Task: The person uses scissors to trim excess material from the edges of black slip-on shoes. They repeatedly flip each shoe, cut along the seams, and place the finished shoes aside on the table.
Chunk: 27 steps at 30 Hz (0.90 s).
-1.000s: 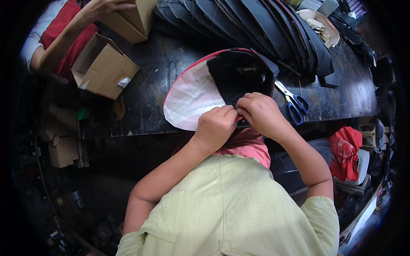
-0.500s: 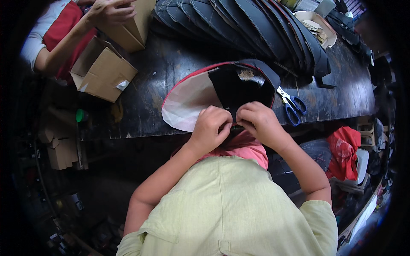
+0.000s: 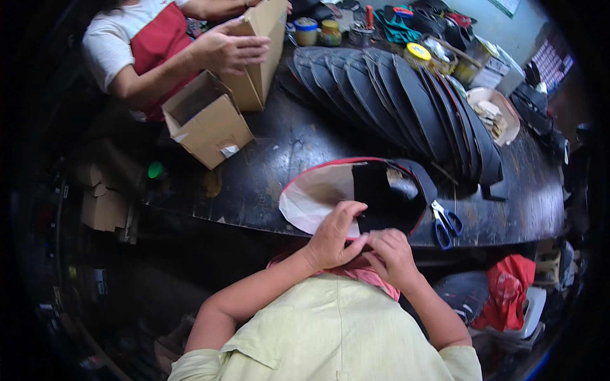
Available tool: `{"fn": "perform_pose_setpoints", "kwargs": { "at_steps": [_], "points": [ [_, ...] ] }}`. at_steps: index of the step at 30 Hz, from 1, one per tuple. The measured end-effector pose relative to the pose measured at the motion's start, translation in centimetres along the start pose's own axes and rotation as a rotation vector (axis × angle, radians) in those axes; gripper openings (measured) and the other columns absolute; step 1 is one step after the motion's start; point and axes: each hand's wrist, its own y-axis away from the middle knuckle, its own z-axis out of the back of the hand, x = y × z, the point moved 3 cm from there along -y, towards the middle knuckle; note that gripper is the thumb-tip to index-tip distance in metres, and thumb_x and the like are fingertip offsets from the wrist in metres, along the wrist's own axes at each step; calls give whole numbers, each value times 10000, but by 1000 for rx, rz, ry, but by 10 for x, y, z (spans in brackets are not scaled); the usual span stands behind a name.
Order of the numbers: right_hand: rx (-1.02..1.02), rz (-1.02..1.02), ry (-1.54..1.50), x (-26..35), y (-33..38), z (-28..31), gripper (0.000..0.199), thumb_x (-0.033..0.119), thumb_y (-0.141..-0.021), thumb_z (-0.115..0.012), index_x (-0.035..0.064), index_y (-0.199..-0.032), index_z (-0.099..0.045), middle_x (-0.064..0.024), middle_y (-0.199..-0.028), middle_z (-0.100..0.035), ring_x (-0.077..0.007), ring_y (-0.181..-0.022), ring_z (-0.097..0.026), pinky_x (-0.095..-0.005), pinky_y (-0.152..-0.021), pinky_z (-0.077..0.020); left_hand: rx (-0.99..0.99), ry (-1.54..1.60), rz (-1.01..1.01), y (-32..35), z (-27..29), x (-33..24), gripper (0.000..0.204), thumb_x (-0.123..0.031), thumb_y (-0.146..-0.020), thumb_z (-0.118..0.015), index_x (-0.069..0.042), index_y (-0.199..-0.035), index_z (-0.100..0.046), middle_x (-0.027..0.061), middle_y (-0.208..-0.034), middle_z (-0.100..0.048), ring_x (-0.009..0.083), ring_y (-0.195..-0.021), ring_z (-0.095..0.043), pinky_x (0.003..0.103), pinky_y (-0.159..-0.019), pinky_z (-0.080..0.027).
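Observation:
An open, oval shell-like piece [image 3: 318, 197], with a red edge, a pale lining on its left and black on its right, rests at the table's near edge. My left hand [image 3: 333, 238] grips its near rim, fingers over the inside and thumb outside. Just right of that thumb, my right hand [image 3: 391, 254] is closed in a pinch at the same rim. What its fingertips hold is too small to make out. Blue-handled scissors [image 3: 445, 225] lie right of the piece, partly spread.
Stacked black curved panels [image 3: 394, 105] fill the table's far side. Beyond them stand jars [image 3: 306, 32]; a tray of small pieces [image 3: 499, 114] is at right. Across the table at left, another person's hand [image 3: 232, 51] is at a cardboard box [image 3: 270, 57], beside a smaller box [image 3: 210, 130].
The view has tilted up, showing more of the table's far side. My left hand has gone from a pinch to fingers stretched over the rim. The other person's hand has come to the larger box.

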Motion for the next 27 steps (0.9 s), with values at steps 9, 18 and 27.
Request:
{"fn": "perform_pose_setpoints", "kwargs": {
  "at_steps": [9, 18, 27],
  "points": [
    [129, -159, -240, -1, 6, 43, 211, 114, -747, -819, 36, -929, -748, -126, -855, -721, -306, -815, -692, -390, -833, -536, 355, -368, -109, -1, -13, 0, 797, -461, -924, -610, 1, -1544, -418, 249, -1577, -443, 385, -1467, -423, 550, -1190, -298],
    [-407, -534, -298, -53, 54, 89, 106, 9, -921, -691, -44, -1013, -694, -74, -947, -674, -141, -848, -639, -278, -794, -501, 103, -454, -195, -25, -6, -12, 320, -168, -964, -640, -19, -1247, -651, 176, -1189, -715, 306, -1128, -702, 413, -948, -558],
    [-414, -588, 14, -80, 62, 90, 250, 40, -924, -707, -48, -1150, -649, -120, -1034, -664, -249, -987, -659, -345, -902, -503, -267, -40, 116, -72, 101, -65, 312, -251, -1047, -660, 48, -1134, -679, 144, -952, -730, 209, -814, -691, 314, -755, -533]
  ]
}}
